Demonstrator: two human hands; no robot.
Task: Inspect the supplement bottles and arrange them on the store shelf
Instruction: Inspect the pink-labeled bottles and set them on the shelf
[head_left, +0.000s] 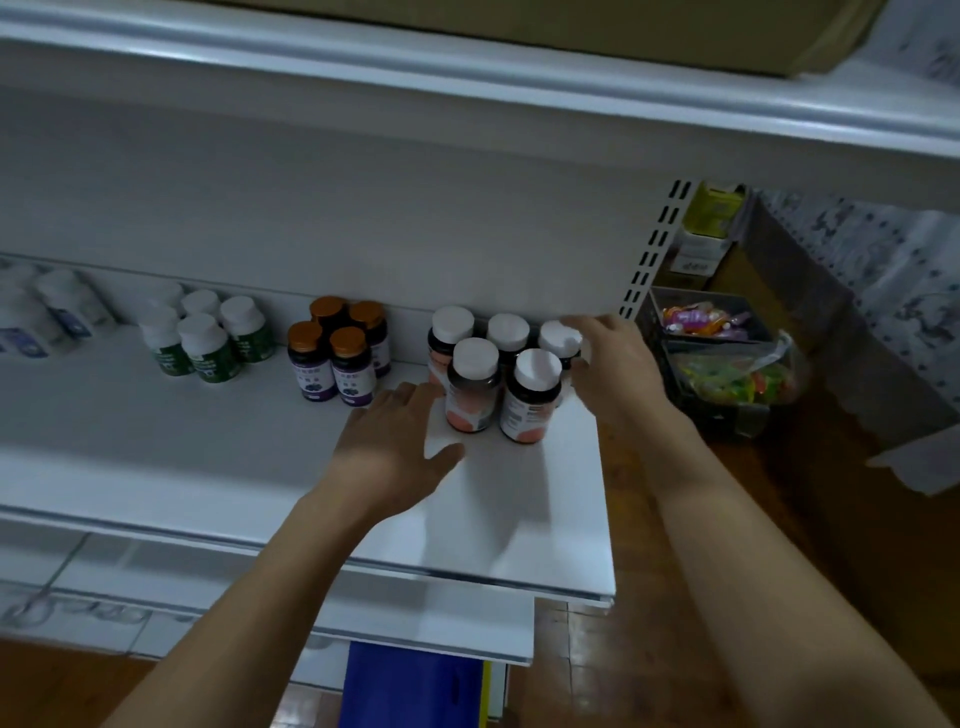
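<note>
Nearest us, our left hand (395, 441) lies low over the white shelf (156, 441). Its fingers (413, 397) are straight and together, with the tips against the left side of a cluster of five white-capped bottles (475, 395), and the thumb is spread wide towards the front. These bottles are dark with salmon-and-white labels. There is small print on the labels, but we cannot read it.

Our right hand (613, 364) reaches in from the shelf's right end. Its fingers (582, 330) curl over the cap and side of the rear right bottle (555, 338), so the cluster stands between our two hands.

Just left of the cluster stand four orange-capped bottles (332, 358) with purple labels, whose writing is also too blurred to read. Further left is a group of green-labelled bottles (208, 348) with white caps. A blurred group of white bottles (47, 317) stands at the far left edge.

Beyond the shelf's right end, a dark basket (650, 325) holds bright wrapped sweets. Above everything, a cardboard box (571, 26) sits on the upper shelf (467, 78).
</note>
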